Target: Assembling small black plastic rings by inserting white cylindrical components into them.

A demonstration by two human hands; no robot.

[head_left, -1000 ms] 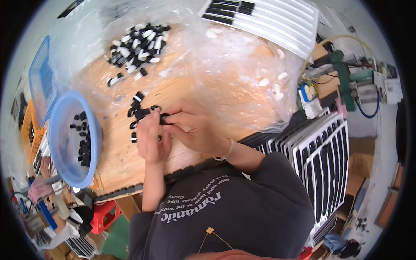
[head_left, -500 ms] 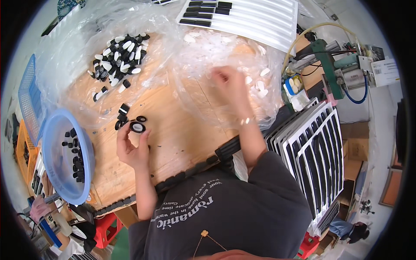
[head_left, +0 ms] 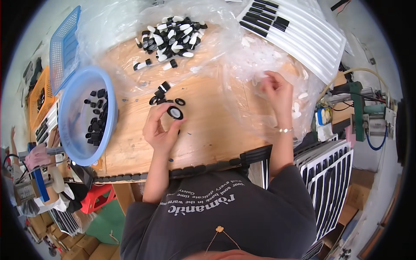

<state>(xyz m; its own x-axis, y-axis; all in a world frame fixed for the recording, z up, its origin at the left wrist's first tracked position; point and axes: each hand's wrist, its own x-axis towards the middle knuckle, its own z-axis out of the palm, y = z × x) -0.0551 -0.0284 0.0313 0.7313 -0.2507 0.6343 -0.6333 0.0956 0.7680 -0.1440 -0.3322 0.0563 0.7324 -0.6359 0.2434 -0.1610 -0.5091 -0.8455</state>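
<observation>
My left hand (head_left: 161,129) pinches a round black cap (head_left: 175,113) with a white disc in its opening, between thumb and fingers. Just beyond it on the wooden table lie a few more black caps (head_left: 160,91) and a small black ring (head_left: 180,102). Over on the right, my right hand (head_left: 277,90) is closed, thumb against fingertips, above a clear plastic sheet (head_left: 242,93) scattered with white oval pieces (head_left: 296,110). Whatever those fingers hold, if anything, is too small to make out.
A heap of black-and-white parts (head_left: 173,39) lies at the back. On the left stands a blue basin (head_left: 69,130) containing black caps, beside blue (head_left: 65,47) and orange baskets (head_left: 37,108). White trays (head_left: 299,34) (head_left: 329,186) and a green clamp machine (head_left: 358,110) are on the right.
The whole view has swung, so the table's contents appear farther right and higher. My right hand's fingers have drawn together, slightly nearer me. My left hand still holds the cap.
</observation>
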